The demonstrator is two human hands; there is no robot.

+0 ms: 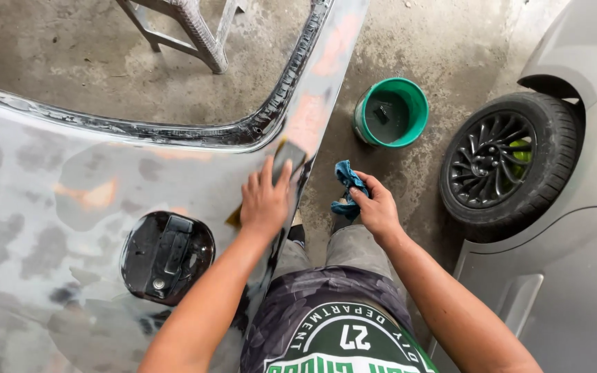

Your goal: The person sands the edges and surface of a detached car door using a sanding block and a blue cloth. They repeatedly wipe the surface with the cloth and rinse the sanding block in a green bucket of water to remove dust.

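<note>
- A car body repair workshop, by every sign in view.
- A detached grey car body panel (70, 207) takes up the left side, its paint rubbed down in dull patches with orange primer showing through (the open fuel filler recess (167, 257) marks it as a rear quarter panel).
- The stained, rough concrete floor (409, 55) is bare.
- A green bucket (390, 112) stands on that floor.
- A grey car (575, 276) is parked close by, its black alloy wheel (502, 162) exposed.
- A metal stand (188, 27) stands behind the panel.

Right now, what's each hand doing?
Left hand: flat, pressing a dark sanding sheet on the grey car panel.
Right hand: closed on a blue cloth.
</note>
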